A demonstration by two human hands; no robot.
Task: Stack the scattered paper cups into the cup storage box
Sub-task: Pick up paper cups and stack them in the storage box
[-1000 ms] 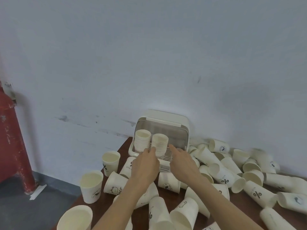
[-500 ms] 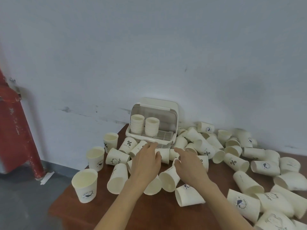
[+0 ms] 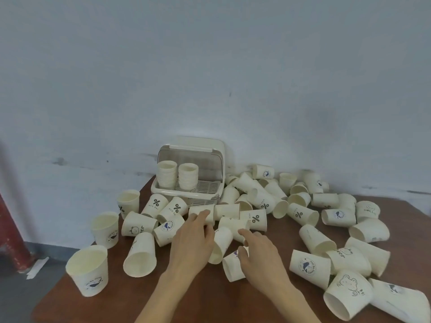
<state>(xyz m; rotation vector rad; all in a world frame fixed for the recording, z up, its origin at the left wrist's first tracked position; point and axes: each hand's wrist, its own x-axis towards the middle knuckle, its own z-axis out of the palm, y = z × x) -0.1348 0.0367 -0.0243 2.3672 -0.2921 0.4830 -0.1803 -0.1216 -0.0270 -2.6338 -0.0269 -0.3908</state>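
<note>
A brown table [image 3: 210, 294] stands against a pale wall [image 3: 210, 66], strewn with white paper cups. At its far edge sits the box [image 3: 161, 191], a cream plastic case with its lid [image 3: 198, 145] swung up and back. Inside, on the left of its slatted floor, two stacks [image 3: 166, 174] of nested cups stand upright side by side; the right part of the floor is bare.

The left hand [image 3: 192, 241] reaches into the pile just near of the box, palm down, fingers spread and loose, their tips touching a tipped cup [image 3: 203, 213]; it grasps nothing. The right hand [image 3: 258, 252] lies beside it, also unclenched, forefinger stretched toward a fallen cup [image 3: 231, 226], thumb resting on a small cup [image 3: 232, 268] that lies on its side under the palm. Between the two hands lies another cup [image 3: 220, 243], mouth toward the viewer.

On the left, four cups stand upright: a big one [image 3: 88, 269] at the near corner, and others farther back [image 3: 105, 226] [image 3: 128, 202]. A large cup [image 3: 141, 255] lies with its mouth facing near. To the right many cups lie tumbled, some printed with a percent sign [image 3: 255, 219], some with a bear [image 3: 347, 285]. At the far left stands a red pipe [image 3: 9, 229].
</note>
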